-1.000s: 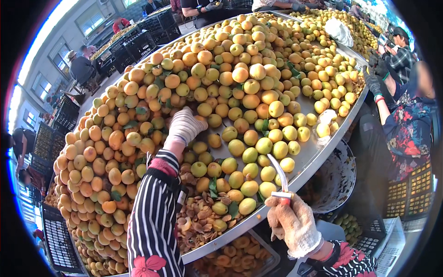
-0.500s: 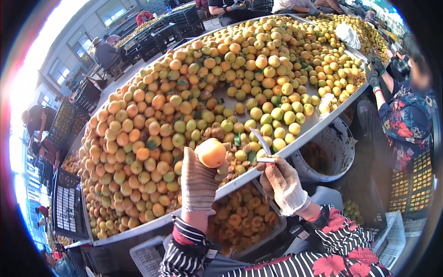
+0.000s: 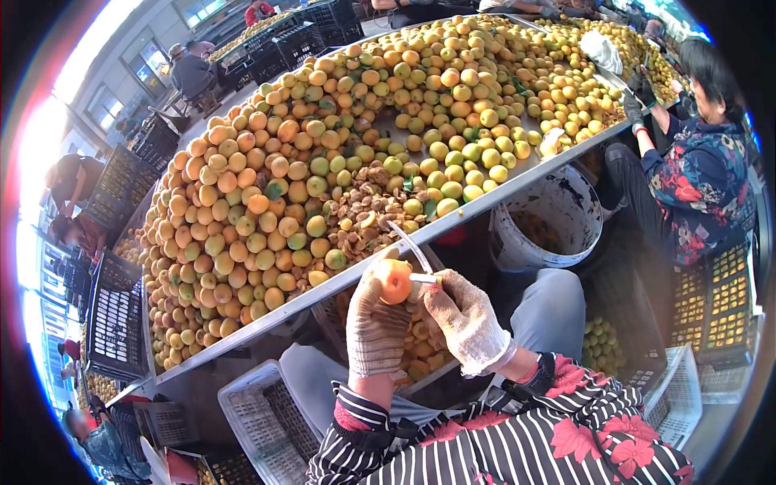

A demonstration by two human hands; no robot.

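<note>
Far left of your grip stands a black crate (image 3: 113, 327), and nearer, low on the left, a pale slatted crate (image 3: 279, 420). Beyond your grip to the left, the heap of orange-yellow fruit (image 3: 234, 214) covers the table, with brownish scraps (image 3: 360, 206) just past your hands. Your gloved left hand (image 3: 378, 323) has its fingers wrapped around a single fruit (image 3: 394, 281), held up at its fingertips. Your gloved right hand (image 3: 465, 319) is closed on a curved knife (image 3: 411, 245), its blade pointing up and left beyond the fruit; you can't tell whether the metal touches the skin. Below, between your hands, lie halved fruit (image 3: 419, 349). Right of your grip stands a stained white bucket (image 3: 509, 242); farther right sits a co-worker in a floral top (image 3: 699, 174).
</note>
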